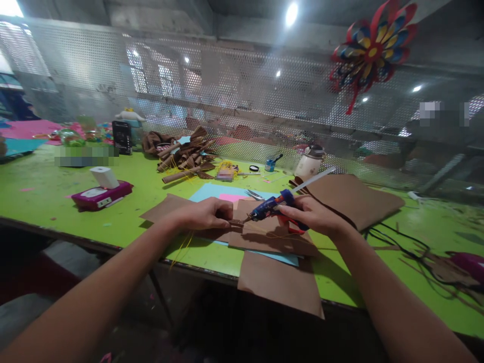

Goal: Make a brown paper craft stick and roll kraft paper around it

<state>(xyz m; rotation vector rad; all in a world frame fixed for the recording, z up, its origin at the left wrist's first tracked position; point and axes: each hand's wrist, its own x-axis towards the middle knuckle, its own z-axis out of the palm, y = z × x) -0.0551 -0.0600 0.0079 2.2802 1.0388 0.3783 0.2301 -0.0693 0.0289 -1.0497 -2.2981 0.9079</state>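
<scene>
My right hand is wrapped round a blue glue gun with a red trigger, and a long whitish glue stick juts from its back. The gun's nozzle points left and down, meeting the end of a small rolled piece of brown paper. My left hand pinches that piece, its fingers closed. Beneath both hands lie brown paper sheets over light blue paper. Scissors rest just behind the gun, and thin yellow strings hang below my left hand.
Rolled brown paper pieces lie heaped at the back. A purple box is at left; a phone stands behind. Folded brown paper and black cables lie at right. One brown sheet overhangs the table's front edge.
</scene>
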